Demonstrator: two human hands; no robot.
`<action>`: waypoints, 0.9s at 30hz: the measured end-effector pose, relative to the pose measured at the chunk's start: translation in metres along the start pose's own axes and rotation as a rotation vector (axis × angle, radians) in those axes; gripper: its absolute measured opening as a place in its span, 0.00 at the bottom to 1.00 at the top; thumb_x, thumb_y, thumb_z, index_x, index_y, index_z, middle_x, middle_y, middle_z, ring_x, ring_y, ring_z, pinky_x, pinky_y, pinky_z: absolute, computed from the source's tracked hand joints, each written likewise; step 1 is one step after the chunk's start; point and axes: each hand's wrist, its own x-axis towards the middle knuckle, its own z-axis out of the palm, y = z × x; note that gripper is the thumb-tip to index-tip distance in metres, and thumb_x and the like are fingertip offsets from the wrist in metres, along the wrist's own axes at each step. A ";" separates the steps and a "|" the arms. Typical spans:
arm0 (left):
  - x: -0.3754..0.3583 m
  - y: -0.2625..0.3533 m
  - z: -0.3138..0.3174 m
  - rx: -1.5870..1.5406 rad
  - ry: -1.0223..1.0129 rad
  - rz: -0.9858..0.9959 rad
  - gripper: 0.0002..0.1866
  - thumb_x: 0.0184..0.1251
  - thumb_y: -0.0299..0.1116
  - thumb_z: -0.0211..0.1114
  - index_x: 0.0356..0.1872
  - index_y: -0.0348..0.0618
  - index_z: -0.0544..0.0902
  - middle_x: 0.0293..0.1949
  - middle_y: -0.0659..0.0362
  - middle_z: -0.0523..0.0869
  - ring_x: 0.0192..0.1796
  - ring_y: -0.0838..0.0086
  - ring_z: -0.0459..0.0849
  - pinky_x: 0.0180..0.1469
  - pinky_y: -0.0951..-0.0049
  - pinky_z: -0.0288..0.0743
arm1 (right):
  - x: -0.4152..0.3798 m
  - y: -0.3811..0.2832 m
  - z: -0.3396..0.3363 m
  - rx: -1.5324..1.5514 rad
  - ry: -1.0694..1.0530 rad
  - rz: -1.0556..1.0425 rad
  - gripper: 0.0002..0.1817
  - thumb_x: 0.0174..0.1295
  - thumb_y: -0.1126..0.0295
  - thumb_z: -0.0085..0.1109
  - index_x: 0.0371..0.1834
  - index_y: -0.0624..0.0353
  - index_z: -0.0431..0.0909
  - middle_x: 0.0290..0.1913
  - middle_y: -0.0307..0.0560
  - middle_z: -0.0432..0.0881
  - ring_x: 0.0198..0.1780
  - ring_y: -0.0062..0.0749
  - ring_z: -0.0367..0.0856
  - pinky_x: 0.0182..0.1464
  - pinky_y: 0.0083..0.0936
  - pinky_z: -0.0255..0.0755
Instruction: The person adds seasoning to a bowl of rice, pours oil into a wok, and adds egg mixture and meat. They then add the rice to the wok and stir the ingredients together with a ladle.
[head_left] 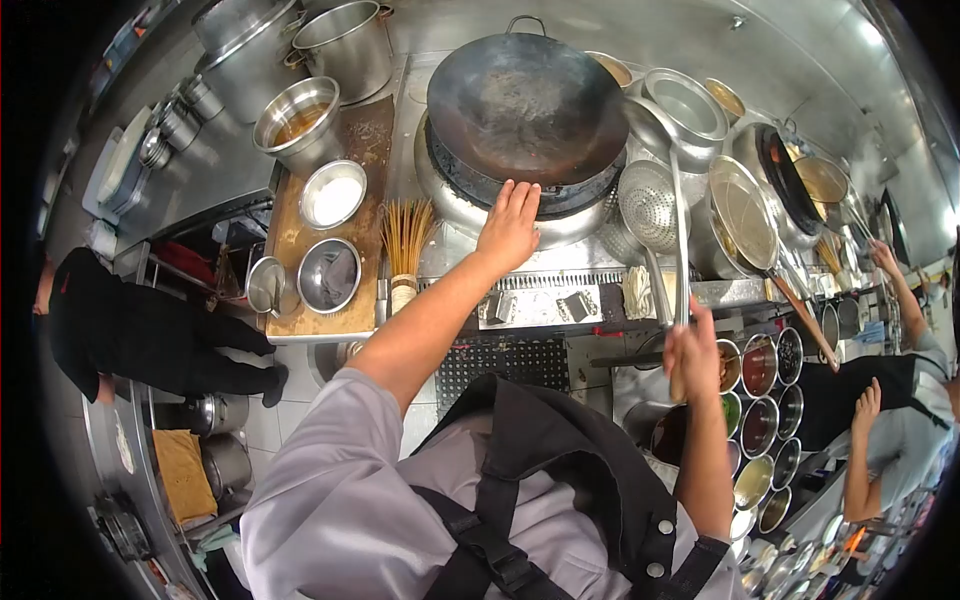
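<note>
A large dark wok (525,105) sits on the round stove burner (450,195) ahead of me, its loop handle on the far side. My left hand (511,225) reaches to the wok's near edge, fingers stretched out and fingertips overlapping the rim. To the right, my right hand (692,350) is closed around the long handle of a ladle (681,230). The ladle's bowl lies beyond, near the wok's right rim. Beside the handle, a perforated skimmer (652,205) leans with its own handle pointing toward me.
At left, a wooden board (295,225) bears metal bowls beside a bamboo brush (406,240). A wire strainer (744,212) lies over a pot at right. Several seasoning containers (758,365) stand low right. One person (160,320) is at left, another (895,410) at right.
</note>
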 end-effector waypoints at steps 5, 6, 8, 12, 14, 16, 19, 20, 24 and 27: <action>-0.037 0.031 -0.007 -0.136 0.078 -0.022 0.39 0.62 0.32 0.70 0.74 0.36 0.65 0.73 0.43 0.66 0.76 0.45 0.61 0.78 0.53 0.58 | 0.100 -0.023 0.044 -0.022 -0.240 0.071 0.21 0.74 0.71 0.50 0.69 0.47 0.66 0.28 0.39 0.75 0.21 0.20 0.71 0.20 0.22 0.68; -0.051 0.039 -0.013 -0.260 0.068 0.040 0.35 0.62 0.31 0.69 0.71 0.36 0.69 0.69 0.43 0.70 0.73 0.47 0.66 0.75 0.53 0.61 | 0.103 -0.018 0.056 0.019 -0.289 0.111 0.23 0.73 0.71 0.51 0.71 0.49 0.65 0.27 0.40 0.74 0.19 0.20 0.69 0.17 0.21 0.66; -0.090 0.054 -0.021 -0.451 -0.056 0.041 0.28 0.64 0.31 0.68 0.65 0.37 0.75 0.60 0.45 0.77 0.66 0.52 0.74 0.70 0.55 0.68 | 0.100 -0.015 0.053 0.062 -0.350 0.155 0.25 0.73 0.71 0.51 0.72 0.50 0.64 0.27 0.40 0.74 0.17 0.21 0.68 0.14 0.20 0.63; -0.152 0.064 0.002 -0.706 -0.460 -0.311 0.22 0.66 0.32 0.68 0.60 0.38 0.80 0.51 0.49 0.83 0.56 0.59 0.83 0.61 0.63 0.77 | 0.057 -0.022 0.002 0.765 -0.783 0.438 0.25 0.73 0.68 0.54 0.72 0.48 0.64 0.26 0.44 0.73 0.14 0.21 0.66 0.12 0.19 0.60; -0.173 0.061 0.046 -0.997 -0.575 -0.488 0.22 0.67 0.34 0.69 0.60 0.36 0.80 0.49 0.49 0.84 0.51 0.58 0.86 0.56 0.64 0.79 | 0.056 -0.029 -0.014 0.744 -0.821 0.363 0.27 0.72 0.70 0.54 0.73 0.49 0.62 0.27 0.45 0.73 0.14 0.22 0.66 0.12 0.19 0.62; -0.170 0.072 0.088 -0.979 -0.583 -0.439 0.23 0.67 0.35 0.69 0.60 0.36 0.80 0.50 0.48 0.84 0.51 0.57 0.86 0.56 0.64 0.80 | 0.069 -0.037 -0.022 0.547 -0.700 0.263 0.28 0.72 0.71 0.54 0.74 0.50 0.61 0.26 0.44 0.73 0.15 0.22 0.67 0.13 0.20 0.63; -0.136 0.106 0.147 -0.835 -0.660 -0.318 0.26 0.67 0.39 0.69 0.62 0.37 0.79 0.56 0.43 0.84 0.54 0.51 0.86 0.59 0.62 0.79 | 0.105 -0.038 -0.026 0.222 -0.531 0.105 0.31 0.71 0.74 0.55 0.75 0.52 0.56 0.26 0.43 0.73 0.17 0.22 0.69 0.17 0.22 0.68; -0.125 0.119 0.169 -0.754 -0.754 -0.269 0.29 0.67 0.41 0.67 0.67 0.37 0.75 0.60 0.41 0.81 0.58 0.50 0.84 0.62 0.60 0.77 | 0.117 -0.034 -0.026 0.095 -0.470 0.083 0.31 0.71 0.74 0.55 0.75 0.52 0.55 0.26 0.42 0.72 0.18 0.22 0.70 0.17 0.22 0.68; -0.109 0.164 0.262 -0.596 -0.941 -0.126 0.40 0.70 0.46 0.62 0.78 0.37 0.60 0.73 0.37 0.69 0.72 0.48 0.72 0.73 0.55 0.67 | 0.116 -0.050 -0.041 0.193 -0.526 0.304 0.30 0.71 0.75 0.56 0.75 0.50 0.57 0.26 0.44 0.74 0.18 0.24 0.71 0.17 0.22 0.67; -0.109 0.188 0.312 -0.551 -0.947 -0.045 0.41 0.70 0.45 0.61 0.79 0.38 0.58 0.74 0.38 0.66 0.75 0.48 0.68 0.75 0.55 0.63 | 0.109 -0.052 -0.067 0.755 -0.737 0.583 0.29 0.70 0.76 0.56 0.73 0.49 0.62 0.27 0.46 0.75 0.16 0.25 0.71 0.15 0.22 0.66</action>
